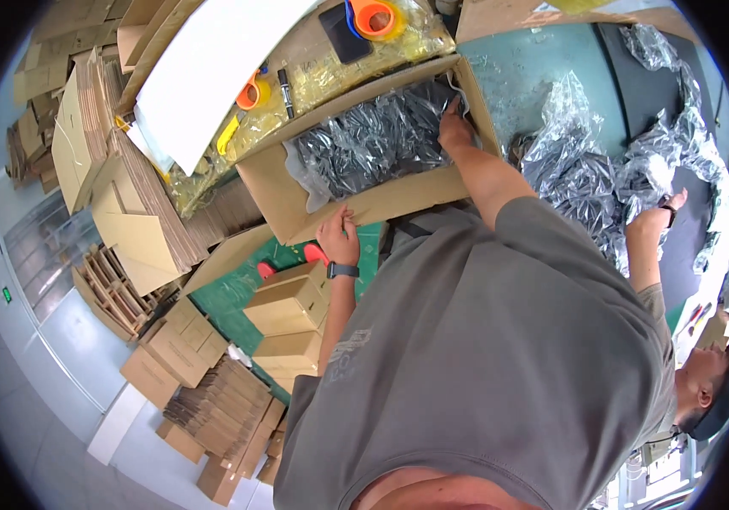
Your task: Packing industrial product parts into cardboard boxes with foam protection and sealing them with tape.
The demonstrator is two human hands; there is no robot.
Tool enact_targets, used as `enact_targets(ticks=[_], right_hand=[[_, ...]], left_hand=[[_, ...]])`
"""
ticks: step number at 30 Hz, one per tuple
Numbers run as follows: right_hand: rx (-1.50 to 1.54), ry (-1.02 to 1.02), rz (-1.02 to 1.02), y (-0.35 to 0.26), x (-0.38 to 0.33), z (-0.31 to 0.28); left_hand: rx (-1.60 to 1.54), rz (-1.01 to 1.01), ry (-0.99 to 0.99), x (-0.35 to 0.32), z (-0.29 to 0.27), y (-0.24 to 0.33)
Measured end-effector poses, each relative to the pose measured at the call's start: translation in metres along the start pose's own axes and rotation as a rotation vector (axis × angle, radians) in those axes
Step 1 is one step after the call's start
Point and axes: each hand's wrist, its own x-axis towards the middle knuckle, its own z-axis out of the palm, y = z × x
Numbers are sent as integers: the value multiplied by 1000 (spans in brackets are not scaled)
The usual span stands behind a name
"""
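Cluttered workroom, with stacked flat cardboard [139, 229] at ten o'clock and a pale wall [84, 331] nearer nine. At twelve, on the near side of the bench [538, 55], a long open carton [381, 197], plain brown, its dark contents [381, 127] glossy under crinkled clear plastic, filling most of the length. Pale, soft lining [305, 174] showing at the left end.

Left hand [339, 238] at the carton's seven o'clock, fingers loosely bent, tips against the near wall; impossible to tell whether pinching the cardboard. Right hand [456, 127] reaching into the carton's three o'clock end, fingertips buried beside the plastic, grip likewise impossible to judge.

Yellowish film [305, 64] over the strip beyond the carton, carrying a black phone [346, 36] and an orange ring-shaped tool [373, 17] at twelve, a black marker [285, 93] and a white sheet [211, 72] at eleven. Closed boxes [283, 306] at eight, on green floor [232, 297]. Co-worker's hand [649, 221] at three, near more plastic-wrapped bundles [564, 161].

Tight edges around the carton: near wall close to the grey shirt [475, 340], cardboard crowding the left end, bundles just beside the right. More open bench surface at one o'clock, past the far right corner.
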Motion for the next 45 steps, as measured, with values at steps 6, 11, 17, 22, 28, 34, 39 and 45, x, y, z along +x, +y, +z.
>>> enact_targets(ticks=[6,11,17,22,28,34,39,45], right_hand=[[11,-46,-68,6,-57,-36],[123,-102,-6,-7,-115,-76],[-70,-144,19,-3,-80,-43],[-92,-329,-82,0,-22,-21],[-437,-553,-314,-8,10,-2],[-206,-55,-313,-12,-40,-73],[127,205,-542,-28,-156,-147],[330,410,-445,-24,-291,-157]], left_hand=[[25,-75,50,4,14,10],[91,-95,139,-11,21,-1],[55,-87,155,9,10,9],[29,-36,150,14,-4,0],[-19,-54,28,26,-29,-1],[-368,50,81,153,-73,-9],[-99,348,336,387,-84,-11],[211,502,219,531,-17,-93]])
